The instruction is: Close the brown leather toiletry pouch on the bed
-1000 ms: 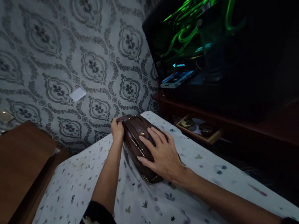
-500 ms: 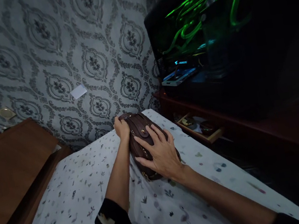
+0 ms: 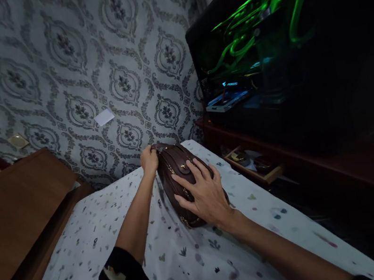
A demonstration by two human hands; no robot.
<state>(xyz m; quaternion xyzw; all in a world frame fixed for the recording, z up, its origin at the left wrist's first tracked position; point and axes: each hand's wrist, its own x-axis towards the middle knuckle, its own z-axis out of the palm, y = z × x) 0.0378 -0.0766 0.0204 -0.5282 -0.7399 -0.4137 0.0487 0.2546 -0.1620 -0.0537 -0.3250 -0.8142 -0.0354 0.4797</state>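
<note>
A dark brown leather handbag (image 3: pixel 176 157) lies on the white patterned bedsheet, its chain trim and a flap with a small gold stud facing up. At its far left end my left hand (image 3: pixel 149 160) is closed on a brown strap or handle, most of which the fingers hide. My right hand (image 3: pixel 208 197) rests on top of the bag with its fingers spread, covering the bag's right side.
The bedsheet (image 3: pixel 115 228) stretches around the bag up to a patterned wall. A brown wooden board (image 3: pixel 18 201) stands at the left. On the right, an open drawer (image 3: pixel 275 173) with round items juts from a dark red desk beneath a lit monitor (image 3: pixel 229 51).
My left hand has shifted a little to the left, away from the bag's body. My right hand stays spread on the bag. The view has moved slightly.
</note>
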